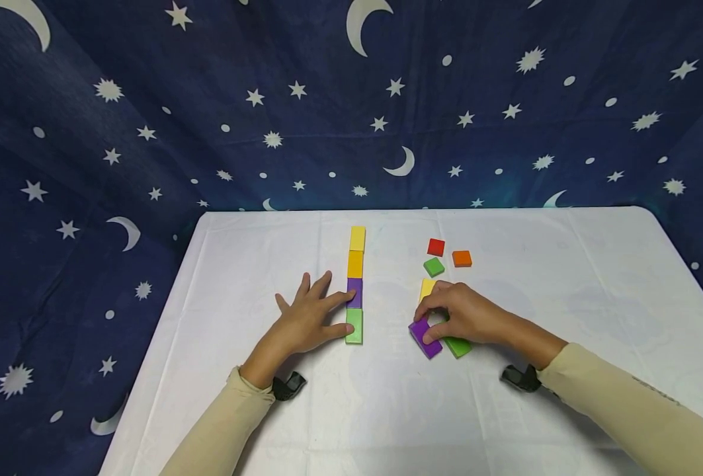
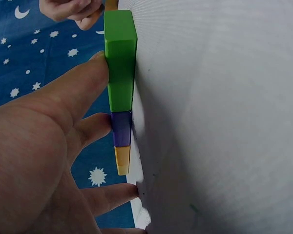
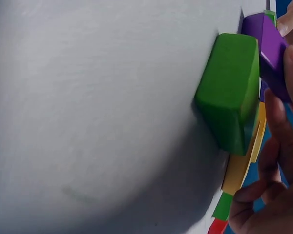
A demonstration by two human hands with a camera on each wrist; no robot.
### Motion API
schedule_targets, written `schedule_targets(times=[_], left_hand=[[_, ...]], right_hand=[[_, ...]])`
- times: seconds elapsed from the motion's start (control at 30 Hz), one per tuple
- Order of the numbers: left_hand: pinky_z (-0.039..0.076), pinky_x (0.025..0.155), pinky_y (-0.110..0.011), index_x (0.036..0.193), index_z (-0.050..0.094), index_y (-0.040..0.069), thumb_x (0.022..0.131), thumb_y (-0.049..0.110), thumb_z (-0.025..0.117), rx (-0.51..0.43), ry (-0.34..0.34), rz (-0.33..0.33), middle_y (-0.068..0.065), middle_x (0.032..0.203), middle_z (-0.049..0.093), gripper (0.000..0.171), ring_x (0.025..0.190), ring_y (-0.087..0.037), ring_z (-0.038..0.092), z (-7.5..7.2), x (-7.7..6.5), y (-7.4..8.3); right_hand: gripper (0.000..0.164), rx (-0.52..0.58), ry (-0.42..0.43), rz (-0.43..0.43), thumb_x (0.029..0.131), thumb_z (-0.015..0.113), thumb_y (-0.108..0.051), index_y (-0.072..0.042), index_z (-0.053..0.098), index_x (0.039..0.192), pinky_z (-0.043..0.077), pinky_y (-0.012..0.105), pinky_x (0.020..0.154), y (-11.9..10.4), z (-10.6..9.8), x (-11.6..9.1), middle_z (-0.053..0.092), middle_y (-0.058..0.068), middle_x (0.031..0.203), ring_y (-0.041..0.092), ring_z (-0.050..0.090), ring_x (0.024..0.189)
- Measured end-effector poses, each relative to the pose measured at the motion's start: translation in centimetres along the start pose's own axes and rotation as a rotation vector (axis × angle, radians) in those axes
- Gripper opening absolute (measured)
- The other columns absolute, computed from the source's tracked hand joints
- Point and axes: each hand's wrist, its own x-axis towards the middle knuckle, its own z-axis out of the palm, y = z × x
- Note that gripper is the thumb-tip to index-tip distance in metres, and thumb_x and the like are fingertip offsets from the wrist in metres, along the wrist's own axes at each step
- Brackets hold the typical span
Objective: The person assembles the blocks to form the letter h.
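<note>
In the head view, a straight column of rectangular blocks runs away from me: a green block (image 1: 354,326) nearest, then a purple block (image 1: 354,301), an orange-yellow block (image 1: 355,264) and a yellow block (image 1: 358,238). My left hand (image 1: 306,320) lies spread to its left; the thumb touches the green block and the index finger the purple one. My right hand (image 1: 470,314) pinches another purple block (image 1: 425,339), tilted, between thumb and fingers. A second green block (image 1: 459,347) sits under that hand, and a yellow block (image 1: 427,288) is partly hidden beyond the fingers.
Small square blocks lie beyond the right hand: a red block (image 1: 436,247), an orange block (image 1: 461,258) and a green square block (image 1: 434,267). A white cloth covers the table (image 1: 339,410). Behind it hangs a dark blue curtain (image 1: 327,79) with moons and stars.
</note>
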Motion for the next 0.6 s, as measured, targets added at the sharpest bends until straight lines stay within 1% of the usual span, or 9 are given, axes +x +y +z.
schedule_targets(times=[0.1, 0.17, 0.33, 0.43, 0.6], left_hand=[[0.005, 0.098, -0.093, 0.148, 0.053, 0.039, 0.088, 0.058, 0.073, -0.003, -0.001, -0.001, -0.012, 0.170, 0.022, 0.067, 0.155, -0.053, 0.007, 0.0, 0.0, 0.1], [0.005, 0.098, -0.093, 0.148, 0.053, 0.039, 0.088, 0.058, 0.073, -0.003, -0.001, -0.001, -0.012, 0.170, 0.022, 0.067, 0.155, -0.052, 0.007, 0.0, 0.0, 0.1], [0.006, 0.098, -0.093, 0.148, 0.053, 0.039, 0.088, 0.059, 0.072, 0.000, 0.002, 0.003, -0.013, 0.170, 0.022, 0.067, 0.155, -0.053, 0.008, 0.0, 0.0, 0.0], [0.006, 0.098, -0.093, 0.149, 0.052, 0.040, 0.088, 0.059, 0.072, 0.003, 0.003, 0.004, -0.012, 0.170, 0.022, 0.066, 0.155, -0.053, 0.008, 0.0, 0.0, -0.1], [0.006, 0.098, -0.093, 0.149, 0.052, 0.040, 0.088, 0.059, 0.071, 0.001, 0.004, 0.009, -0.012, 0.170, 0.022, 0.066, 0.155, -0.053, 0.007, 0.0, 0.0, -0.2]], right_hand=[[0.028, -0.006, 0.040, 0.004, 0.075, 0.091, -0.036, -0.033, 0.077, 0.099, 0.048, 0.022, 0.069, 0.0, 0.1, 0.5, 0.067, -0.010, 0.092, 0.011, 0.058, 0.087], [0.028, -0.016, 0.058, 0.010, 0.075, 0.091, -0.037, -0.032, 0.078, 0.099, 0.049, 0.024, 0.072, 0.0, 0.2, 0.9, 0.069, -0.012, 0.093, 0.010, 0.059, 0.089], [0.030, -0.025, 0.051, 0.020, 0.077, 0.090, -0.038, -0.030, 0.077, 0.103, 0.054, 0.028, 0.084, -0.1, 0.2, 1.8, 0.073, -0.018, 0.101, 0.007, 0.064, 0.097], [0.029, -0.024, 0.030, 0.027, 0.079, 0.089, -0.039, -0.030, 0.077, 0.104, 0.053, 0.028, 0.082, 0.0, 0.1, 2.2, 0.073, -0.018, 0.100, 0.008, 0.064, 0.095], [0.024, -0.039, 0.010, 0.039, 0.079, 0.088, -0.039, -0.031, 0.075, 0.098, 0.051, 0.026, 0.078, 0.3, 0.0, 2.2, 0.071, -0.018, 0.095, 0.009, 0.061, 0.092]])
